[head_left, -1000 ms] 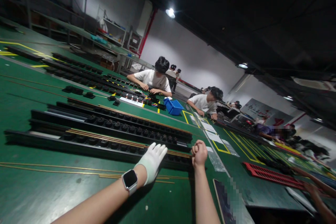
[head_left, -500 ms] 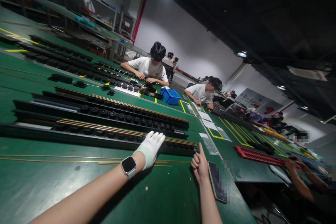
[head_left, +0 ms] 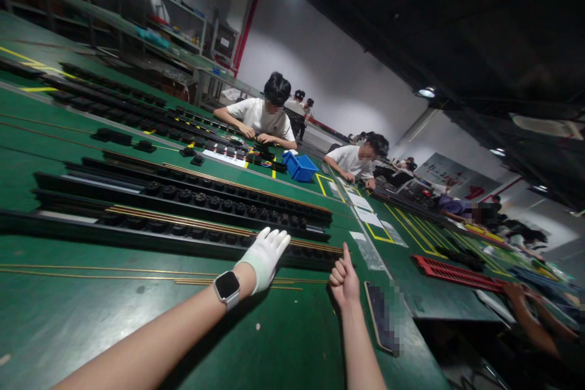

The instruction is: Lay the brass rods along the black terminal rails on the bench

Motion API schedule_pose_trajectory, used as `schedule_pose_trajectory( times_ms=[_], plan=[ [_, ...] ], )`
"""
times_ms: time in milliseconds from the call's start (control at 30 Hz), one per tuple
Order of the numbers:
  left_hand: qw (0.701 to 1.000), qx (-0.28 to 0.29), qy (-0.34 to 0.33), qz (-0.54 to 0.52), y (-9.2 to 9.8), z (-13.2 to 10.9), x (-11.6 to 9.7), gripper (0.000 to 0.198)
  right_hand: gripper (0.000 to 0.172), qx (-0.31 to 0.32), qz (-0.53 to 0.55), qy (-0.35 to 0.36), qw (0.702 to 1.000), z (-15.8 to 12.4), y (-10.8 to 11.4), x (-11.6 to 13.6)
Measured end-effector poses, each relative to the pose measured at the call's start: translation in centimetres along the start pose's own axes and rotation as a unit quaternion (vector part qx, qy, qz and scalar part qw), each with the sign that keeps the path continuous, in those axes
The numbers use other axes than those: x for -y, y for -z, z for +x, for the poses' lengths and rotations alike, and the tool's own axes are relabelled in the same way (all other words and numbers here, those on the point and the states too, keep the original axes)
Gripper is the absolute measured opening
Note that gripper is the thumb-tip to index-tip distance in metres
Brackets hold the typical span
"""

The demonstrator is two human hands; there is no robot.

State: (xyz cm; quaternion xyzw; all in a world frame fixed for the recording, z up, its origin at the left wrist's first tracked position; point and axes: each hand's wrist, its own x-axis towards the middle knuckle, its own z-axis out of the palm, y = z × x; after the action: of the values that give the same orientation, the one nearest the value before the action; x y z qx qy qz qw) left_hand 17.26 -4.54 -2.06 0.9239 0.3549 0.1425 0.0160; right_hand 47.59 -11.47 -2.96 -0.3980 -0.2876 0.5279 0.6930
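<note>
My left hand (head_left: 265,255) wears a white glove and lies flat with fingers stretched out on the nearest long black socket strip (head_left: 150,231), over thin brass rods (head_left: 137,269) on the green table (head_left: 68,323). A smartwatch (head_left: 227,287) is on that wrist. My right hand (head_left: 343,278) is bare and curled into a loose fist with one finger pointing up. It rests on the table just left of a dark phone (head_left: 382,317), and nothing shows in it.
More black socket strips (head_left: 205,198) lie further back, with small black parts (head_left: 123,137) and a blue bin (head_left: 300,167). Two seated people (head_left: 262,119) work at the far side. A red strip (head_left: 457,274) lies right, near another person's arm (head_left: 534,317).
My right hand drew back from the strip's end toward me and now rests beside the phone with a finger raised. The left hand stayed on the strip.
</note>
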Motion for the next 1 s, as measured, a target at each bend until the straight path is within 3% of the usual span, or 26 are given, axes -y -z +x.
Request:
schedule_pose_trajectory(
  times_ms=[233,1000],
  plan=[
    [1.000,0.003,0.001,-0.007,0.4,-0.1,0.0,0.089,0.082,-0.006,0.022,-0.021,1.000,-0.2,-1.0,-0.3],
    [1.000,0.004,0.004,-0.002,0.1,0.0,-0.1,0.091,0.070,0.012,0.065,-0.092,0.994,-0.5,-4.0,-0.7]
  ],
)
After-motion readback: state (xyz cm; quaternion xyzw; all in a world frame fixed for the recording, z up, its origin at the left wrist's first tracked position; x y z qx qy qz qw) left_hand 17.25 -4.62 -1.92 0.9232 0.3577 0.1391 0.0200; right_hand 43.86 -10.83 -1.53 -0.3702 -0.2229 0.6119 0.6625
